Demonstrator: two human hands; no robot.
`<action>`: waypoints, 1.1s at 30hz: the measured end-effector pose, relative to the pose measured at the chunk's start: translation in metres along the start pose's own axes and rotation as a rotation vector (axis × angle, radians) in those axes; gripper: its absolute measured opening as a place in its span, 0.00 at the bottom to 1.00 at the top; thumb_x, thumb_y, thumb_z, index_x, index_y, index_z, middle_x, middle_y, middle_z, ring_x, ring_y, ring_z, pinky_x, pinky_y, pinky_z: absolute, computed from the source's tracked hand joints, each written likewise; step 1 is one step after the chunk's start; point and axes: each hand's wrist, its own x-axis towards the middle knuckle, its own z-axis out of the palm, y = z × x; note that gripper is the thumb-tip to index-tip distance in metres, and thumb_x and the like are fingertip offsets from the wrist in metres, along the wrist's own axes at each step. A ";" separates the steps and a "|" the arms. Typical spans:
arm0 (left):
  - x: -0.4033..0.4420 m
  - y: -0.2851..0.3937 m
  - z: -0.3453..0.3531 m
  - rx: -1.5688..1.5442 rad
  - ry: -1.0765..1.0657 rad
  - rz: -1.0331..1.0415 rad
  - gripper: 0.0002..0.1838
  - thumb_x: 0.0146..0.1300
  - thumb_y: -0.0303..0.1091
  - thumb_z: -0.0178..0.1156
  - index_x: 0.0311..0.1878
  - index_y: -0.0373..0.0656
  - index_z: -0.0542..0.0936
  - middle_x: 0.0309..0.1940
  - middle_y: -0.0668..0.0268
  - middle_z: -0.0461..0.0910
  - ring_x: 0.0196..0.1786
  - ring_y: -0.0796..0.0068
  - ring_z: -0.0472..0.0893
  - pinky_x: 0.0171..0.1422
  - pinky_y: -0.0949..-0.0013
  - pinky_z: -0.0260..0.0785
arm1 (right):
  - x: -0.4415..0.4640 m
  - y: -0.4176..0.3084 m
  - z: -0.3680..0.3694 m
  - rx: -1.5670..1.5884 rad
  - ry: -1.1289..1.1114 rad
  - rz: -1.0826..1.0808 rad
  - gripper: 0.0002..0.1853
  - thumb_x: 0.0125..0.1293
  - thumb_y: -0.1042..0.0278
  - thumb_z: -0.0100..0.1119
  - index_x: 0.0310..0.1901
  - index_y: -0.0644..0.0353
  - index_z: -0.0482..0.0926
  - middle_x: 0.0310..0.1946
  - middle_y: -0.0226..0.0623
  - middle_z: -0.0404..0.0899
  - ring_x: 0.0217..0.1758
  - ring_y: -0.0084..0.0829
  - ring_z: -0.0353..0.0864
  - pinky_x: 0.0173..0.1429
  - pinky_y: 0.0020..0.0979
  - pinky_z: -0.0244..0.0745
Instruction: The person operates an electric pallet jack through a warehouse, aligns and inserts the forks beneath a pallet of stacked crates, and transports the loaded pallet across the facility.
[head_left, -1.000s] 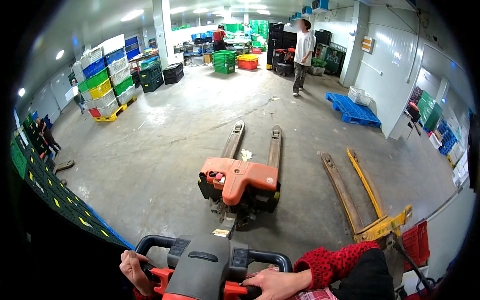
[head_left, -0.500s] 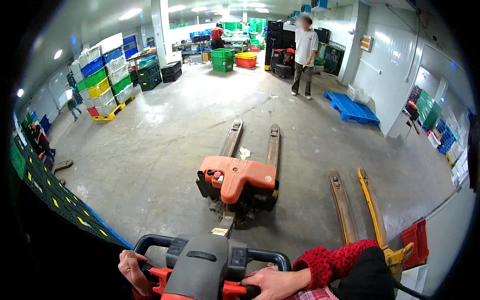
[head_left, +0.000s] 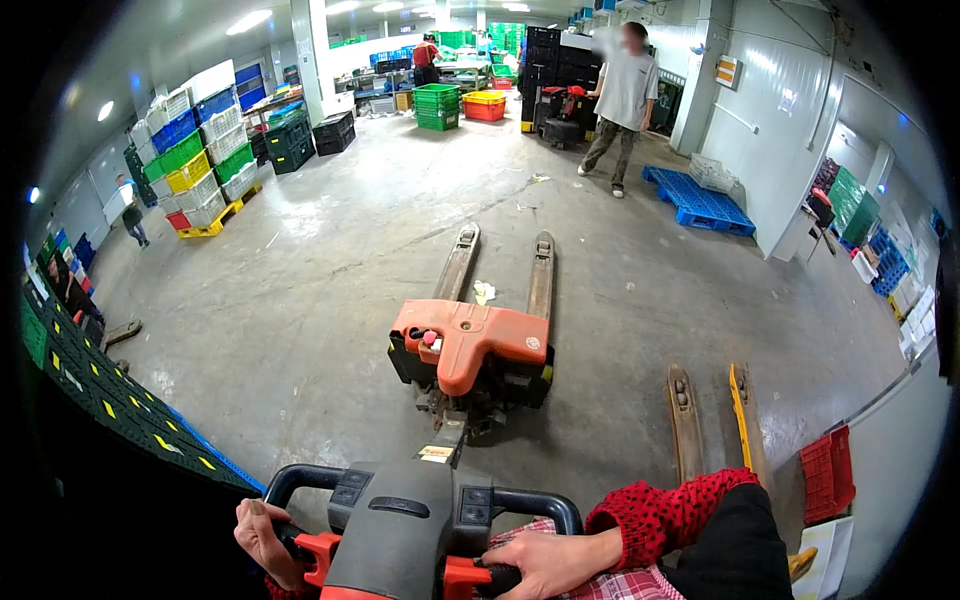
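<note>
At the bottom left, my left hand (head_left: 268,545) is curled round the left grip of a black control handle (head_left: 395,530) with red levers. My right hand (head_left: 545,563) wraps the handle's right grip, below a red dotted sleeve. Beyond the handle lies the red body of an electric pallet truck (head_left: 470,335). Its two forks (head_left: 541,275) point away from me over the grey floor, carrying nothing. A scrap of paper (head_left: 484,292) lies between them.
Yellow-edged forks (head_left: 742,400) lie at right, near a red crate (head_left: 828,475). A person in a white shirt (head_left: 627,90) stands ahead, left of a blue pallet (head_left: 697,200). Stacked crates (head_left: 190,160) stand at left; another person (head_left: 130,208) is beyond them. Black crates (head_left: 140,400) line the near left.
The yellow-edged forks have shifted toward me and lower in view. The white-shirted person has stepped and shifted to the right. Both hands stay on the handle.
</note>
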 end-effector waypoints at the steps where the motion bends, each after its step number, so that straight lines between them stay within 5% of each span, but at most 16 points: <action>1: -0.001 -0.002 0.001 0.031 -0.003 0.025 0.24 0.71 0.38 0.44 0.21 0.35 0.78 0.16 0.59 0.73 0.25 0.59 0.70 0.37 0.57 0.62 | 0.000 0.000 0.000 0.000 0.000 0.000 0.29 0.54 0.48 0.69 0.39 0.73 0.79 0.32 0.59 0.80 0.36 0.50 0.81 0.39 0.42 0.73; 2: -0.006 0.003 0.005 -0.334 0.090 -0.422 0.24 0.71 0.38 0.44 0.21 0.36 0.78 0.16 0.59 0.73 0.25 0.59 0.70 0.37 0.57 0.62 | 0.000 0.000 0.000 -0.002 0.001 -0.001 0.29 0.54 0.48 0.69 0.39 0.73 0.79 0.32 0.58 0.80 0.36 0.50 0.81 0.38 0.42 0.73; 15: -0.008 -0.001 0.004 -0.362 0.053 -0.430 0.20 0.69 0.36 0.44 0.24 0.36 0.76 0.17 0.58 0.72 0.23 0.57 0.69 0.35 0.57 0.62 | 0.001 0.002 0.002 -0.048 -0.003 0.014 0.30 0.54 0.46 0.68 0.41 0.72 0.79 0.32 0.58 0.80 0.36 0.51 0.81 0.39 0.42 0.74; 21: 0.000 0.013 0.006 -0.205 0.022 -0.239 0.21 0.69 0.37 0.44 0.24 0.36 0.76 0.17 0.58 0.72 0.23 0.57 0.69 0.34 0.57 0.62 | 0.001 0.000 0.001 -0.050 -0.018 0.037 0.31 0.53 0.45 0.68 0.40 0.72 0.79 0.33 0.59 0.80 0.37 0.51 0.81 0.40 0.42 0.74; 23: 0.003 0.023 0.013 -0.208 0.189 -0.391 0.28 0.72 0.39 0.45 0.14 0.35 0.72 0.12 0.64 0.66 0.27 0.73 0.64 0.38 0.65 0.55 | 0.001 0.001 0.002 -0.045 -0.014 0.033 0.31 0.53 0.45 0.68 0.40 0.72 0.79 0.32 0.59 0.80 0.37 0.51 0.81 0.40 0.42 0.74; 33: 0.011 0.026 0.003 -0.153 0.028 -0.213 0.24 0.70 0.40 0.45 0.21 0.36 0.76 0.15 0.60 0.70 0.25 0.65 0.69 0.36 0.60 0.60 | -0.001 -0.004 0.000 0.009 -0.017 0.051 0.30 0.53 0.46 0.68 0.40 0.73 0.79 0.31 0.59 0.80 0.36 0.50 0.81 0.39 0.42 0.73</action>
